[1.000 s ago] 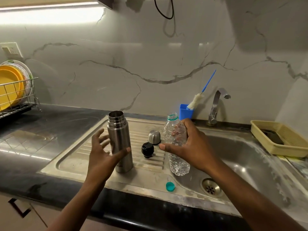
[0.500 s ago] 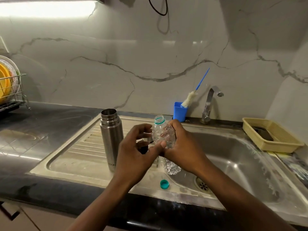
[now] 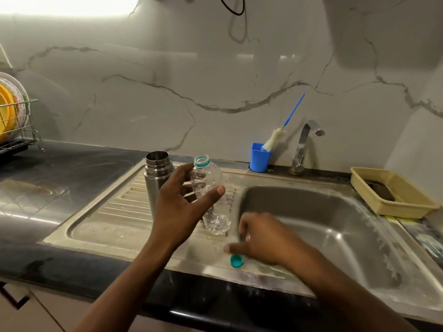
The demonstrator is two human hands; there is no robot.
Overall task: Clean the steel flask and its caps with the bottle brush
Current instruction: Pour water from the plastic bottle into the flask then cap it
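The steel flask [image 3: 157, 180] stands open on the draining board [image 3: 115, 204], half hidden by the left hand [image 3: 178, 212], which grips a plastic bottle [image 3: 211, 188]. The blurred right hand [image 3: 261, 238] hovers by a teal cap [image 3: 236, 261], grasp unclear. The bottle brush [image 3: 273, 141] leans in a blue cup [image 3: 260, 159].

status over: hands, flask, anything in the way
Left hand grips plastic bottle. Right hand blurred, by teal cap. Steel flask upright, open, untouched; bottle brush in blue cup. Caps hidden behind left hand.
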